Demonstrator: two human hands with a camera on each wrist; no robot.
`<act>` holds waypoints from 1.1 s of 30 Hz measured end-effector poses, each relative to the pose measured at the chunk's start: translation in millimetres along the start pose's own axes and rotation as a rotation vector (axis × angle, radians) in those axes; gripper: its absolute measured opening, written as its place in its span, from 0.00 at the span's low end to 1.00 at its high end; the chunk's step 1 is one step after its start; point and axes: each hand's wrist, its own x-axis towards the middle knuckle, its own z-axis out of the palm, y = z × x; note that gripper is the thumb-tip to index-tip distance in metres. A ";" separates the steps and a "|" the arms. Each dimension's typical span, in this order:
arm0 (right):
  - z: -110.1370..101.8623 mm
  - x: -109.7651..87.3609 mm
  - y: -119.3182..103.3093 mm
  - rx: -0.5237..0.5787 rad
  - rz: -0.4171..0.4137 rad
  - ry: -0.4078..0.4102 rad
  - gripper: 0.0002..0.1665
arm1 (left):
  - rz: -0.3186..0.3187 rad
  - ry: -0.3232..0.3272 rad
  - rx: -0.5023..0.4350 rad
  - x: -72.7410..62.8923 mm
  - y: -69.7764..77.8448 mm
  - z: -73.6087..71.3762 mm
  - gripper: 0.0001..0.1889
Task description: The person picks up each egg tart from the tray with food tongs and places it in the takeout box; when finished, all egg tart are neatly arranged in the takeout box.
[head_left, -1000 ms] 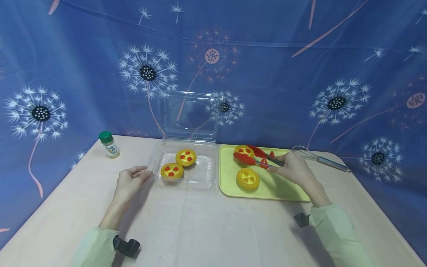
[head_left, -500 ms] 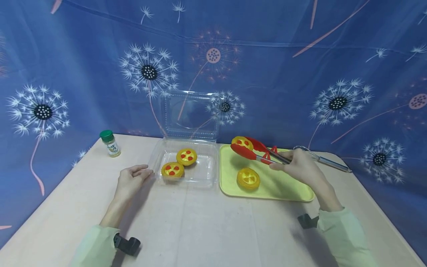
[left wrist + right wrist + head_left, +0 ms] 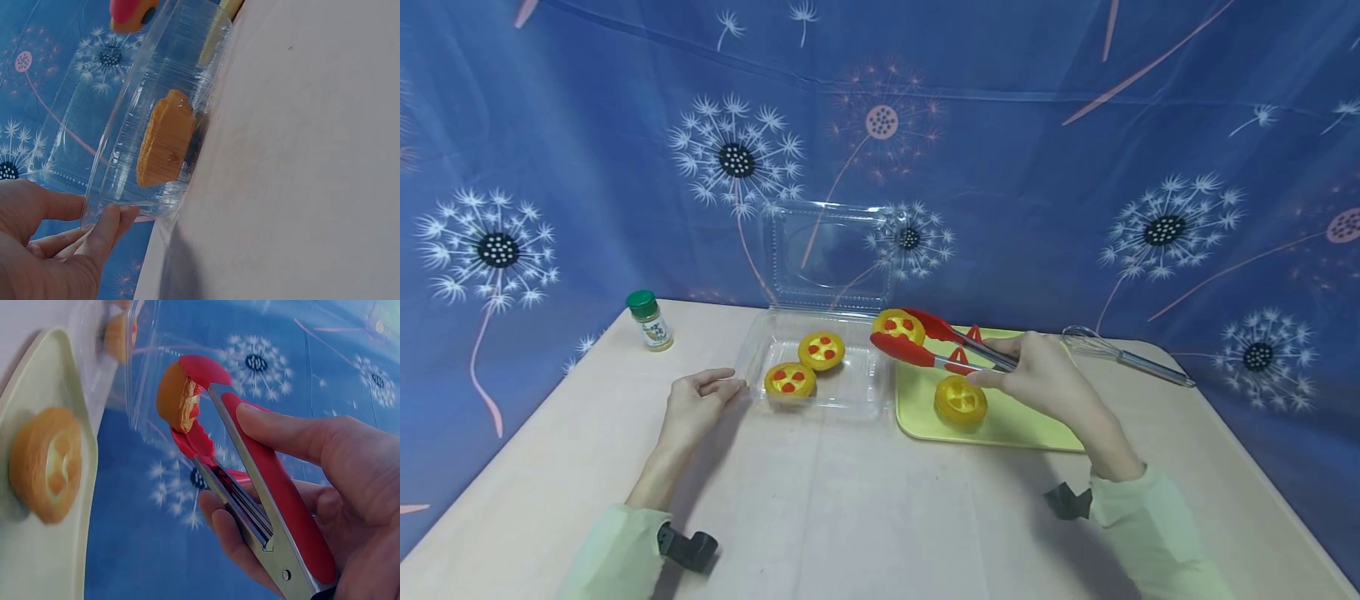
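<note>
My right hand [image 3: 1037, 375] grips red-tipped tongs [image 3: 275, 494], which clasp an egg tart [image 3: 175, 397] with red dots. In the head view the held tart hangs raised over the gap between the clear plastic container [image 3: 868, 400] and the yellow tray [image 3: 917, 423]. At the container's near left corner, my left hand [image 3: 69, 244] pinches the rim between thumb and fingers. Two red-dotted egg tarts lie side by side in the container, the nearer one [image 3: 790, 381] partly behind its clear front wall. One plain yellow egg tart [image 3: 961, 400] rests on the tray.
The container's hinged clear lid [image 3: 831, 258] stands upright against the blue dandelion-print cloth [image 3: 1015, 183]. A green-capped seasoning bottle [image 3: 651, 321] is at the back left. Behind the tray's right end lies a wire whisk [image 3: 1127, 357].
The tongs have lifted the red-dotted tart off the tray and carried it leftward, close to the container's right edge. My left hand has stayed at the container.
</note>
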 end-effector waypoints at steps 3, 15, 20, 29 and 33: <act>7.0 4.0 -8.8 0.027 -0.035 -0.020 0.36 | -0.011 0.005 -0.004 -0.8 0.3 -0.9 0.22; 20.4 25.5 -37.2 -0.069 -0.090 -0.105 0.32 | -0.018 0.013 -0.007 -3.3 2.2 0.0 0.22; 22.9 32.3 -47.6 -0.127 -0.100 -0.139 0.28 | -0.022 0.003 -0.057 -3.6 2.1 -0.2 0.22; 24.2 35.8 -61.1 -0.198 -0.097 -0.154 0.15 | -0.020 0.021 0.023 -5.0 2.0 0.7 0.22; 23.6 36.3 -64.2 -0.245 -0.115 -0.159 0.15 | -0.028 0.017 0.004 -4.5 2.1 0.4 0.22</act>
